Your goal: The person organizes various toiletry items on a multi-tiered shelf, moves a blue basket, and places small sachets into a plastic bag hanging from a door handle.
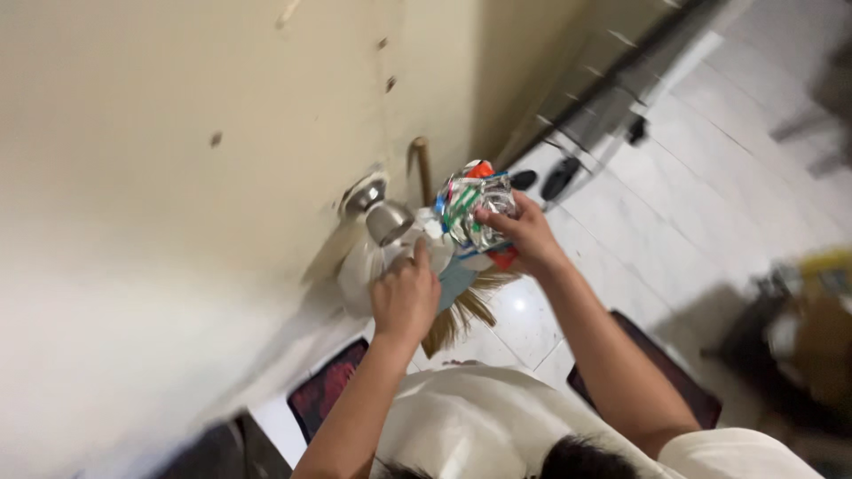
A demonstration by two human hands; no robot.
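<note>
Crinkled clear wrapper (475, 208) pinched in right hand (524, 235) beside door knob (377, 208); left hand (406, 297) closed below knob, contents blurred; wrapper not yet set down.

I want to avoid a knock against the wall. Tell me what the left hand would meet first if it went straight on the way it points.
Likely the metal door knob on the cream door. The left hand points up towards it, fingers on something white just below. The picture is blurred, so depth is uncertain.
</note>
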